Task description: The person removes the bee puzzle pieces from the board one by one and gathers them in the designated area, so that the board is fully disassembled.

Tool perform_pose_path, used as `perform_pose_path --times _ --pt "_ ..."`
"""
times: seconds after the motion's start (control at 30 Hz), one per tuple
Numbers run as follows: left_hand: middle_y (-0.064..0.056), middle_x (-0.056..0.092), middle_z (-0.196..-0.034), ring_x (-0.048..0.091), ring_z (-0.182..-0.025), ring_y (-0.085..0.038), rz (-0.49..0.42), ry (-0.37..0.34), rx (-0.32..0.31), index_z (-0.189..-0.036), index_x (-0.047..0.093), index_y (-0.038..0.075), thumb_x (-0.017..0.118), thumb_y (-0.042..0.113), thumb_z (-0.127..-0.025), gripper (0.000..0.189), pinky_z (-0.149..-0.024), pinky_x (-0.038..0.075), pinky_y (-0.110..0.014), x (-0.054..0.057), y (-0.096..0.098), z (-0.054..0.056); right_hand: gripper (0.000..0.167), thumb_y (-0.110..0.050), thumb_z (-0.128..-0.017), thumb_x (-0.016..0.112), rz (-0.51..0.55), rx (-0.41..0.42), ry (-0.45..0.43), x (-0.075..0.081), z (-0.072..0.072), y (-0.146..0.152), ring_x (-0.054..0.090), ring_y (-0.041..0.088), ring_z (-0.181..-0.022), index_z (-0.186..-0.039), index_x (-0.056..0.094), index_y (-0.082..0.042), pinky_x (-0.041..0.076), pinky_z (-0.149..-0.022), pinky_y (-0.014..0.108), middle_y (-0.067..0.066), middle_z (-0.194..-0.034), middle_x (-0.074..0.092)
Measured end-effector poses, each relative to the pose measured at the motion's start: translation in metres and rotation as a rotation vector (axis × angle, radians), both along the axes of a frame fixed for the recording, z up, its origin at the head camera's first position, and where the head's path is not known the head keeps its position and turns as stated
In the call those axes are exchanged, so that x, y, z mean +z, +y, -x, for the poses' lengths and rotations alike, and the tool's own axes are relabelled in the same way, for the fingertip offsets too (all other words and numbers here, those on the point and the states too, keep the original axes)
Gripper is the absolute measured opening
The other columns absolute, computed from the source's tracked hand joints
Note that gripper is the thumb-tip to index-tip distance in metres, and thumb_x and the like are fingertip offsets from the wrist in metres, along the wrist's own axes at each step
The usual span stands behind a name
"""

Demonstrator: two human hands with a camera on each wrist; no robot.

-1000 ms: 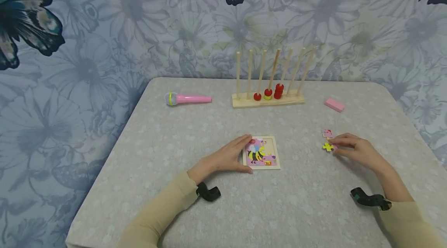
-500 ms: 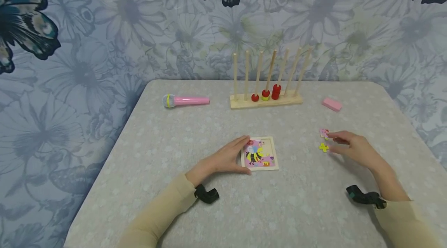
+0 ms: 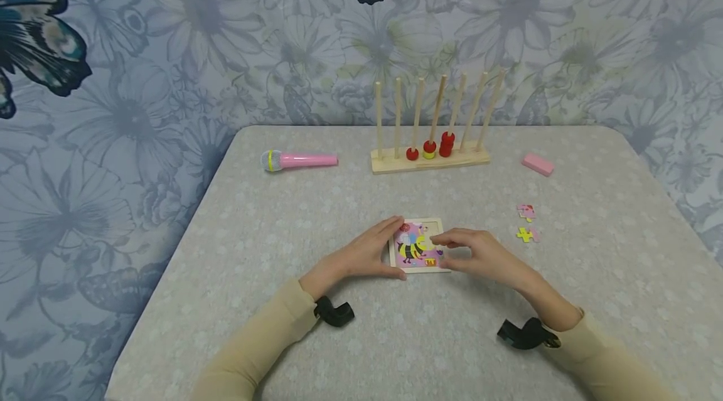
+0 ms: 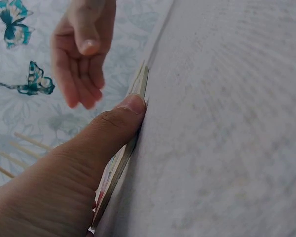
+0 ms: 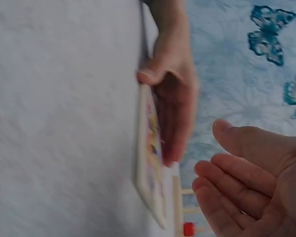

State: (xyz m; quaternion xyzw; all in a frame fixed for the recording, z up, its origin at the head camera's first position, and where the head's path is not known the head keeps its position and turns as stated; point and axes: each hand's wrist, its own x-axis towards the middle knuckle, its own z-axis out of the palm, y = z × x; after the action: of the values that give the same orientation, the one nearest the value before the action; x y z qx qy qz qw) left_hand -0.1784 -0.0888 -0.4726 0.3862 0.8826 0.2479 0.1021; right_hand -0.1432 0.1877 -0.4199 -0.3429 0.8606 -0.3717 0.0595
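Observation:
A small wooden-framed jigsaw puzzle (image 3: 427, 270) with a bee picture lies flat on the table. My left hand (image 3: 369, 255) grips its left side, thumb at the near edge and fingers at the far edge. The upper right part of the picture shows bare wood. Over the puzzle's right side hovers my right hand (image 3: 487, 256), thumb and fingers apart. In the right wrist view, no piece shows between the loosely bent fingers of that right hand (image 5: 246, 185). Two loose pieces, one pink and red (image 3: 526, 211), one yellow and pink (image 3: 525, 235), lie to the right.
Behind the puzzle stands a wooden peg rack (image 3: 429, 164) with red and yellow beads on some pegs. A pink toy microphone (image 3: 302, 161) lies at the back left, a pink block (image 3: 538, 164) at the back right. A patterned wall rises behind the table (image 3: 316, 200).
My right hand has moved left from the loose pieces to the puzzle's right side. Both pieces stay on the table. My left hand keeps its grip on the frame.

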Motion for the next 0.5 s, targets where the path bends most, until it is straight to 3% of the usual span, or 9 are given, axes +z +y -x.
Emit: perform_pose_path --times 0.27,0.5 --pt "-0.012 0.016 -0.155 0.015 -0.141 -0.021 -0.001 -0.013 0.001 -0.15 0.017 0.002 0.072 0.058 -0.074 0.11 -0.113 0.016 -0.031 0.001 0.0 -0.002 0.042 -0.016 -0.079 0.077 -0.235 -0.066 0.1 -0.02 0.001 -0.011 0.057 0.028 -0.106 -0.116 0.065 -0.001 0.047 -0.089 0.047 0.009 -0.111 0.064" --pt "-0.012 0.016 -0.155 0.015 -0.141 -0.021 -0.004 -0.018 0.004 -0.15 0.016 0.002 0.072 0.058 -0.074 0.11 -0.113 0.016 -0.031 0.001 -0.001 -0.002 0.036 -0.016 -0.079 0.077 -0.254 -0.064 0.154 -0.022 -0.003 -0.013 0.058 0.025 -0.102 -0.112 0.068 -0.003 0.049 -0.086 0.044 0.007 -0.106 0.066"
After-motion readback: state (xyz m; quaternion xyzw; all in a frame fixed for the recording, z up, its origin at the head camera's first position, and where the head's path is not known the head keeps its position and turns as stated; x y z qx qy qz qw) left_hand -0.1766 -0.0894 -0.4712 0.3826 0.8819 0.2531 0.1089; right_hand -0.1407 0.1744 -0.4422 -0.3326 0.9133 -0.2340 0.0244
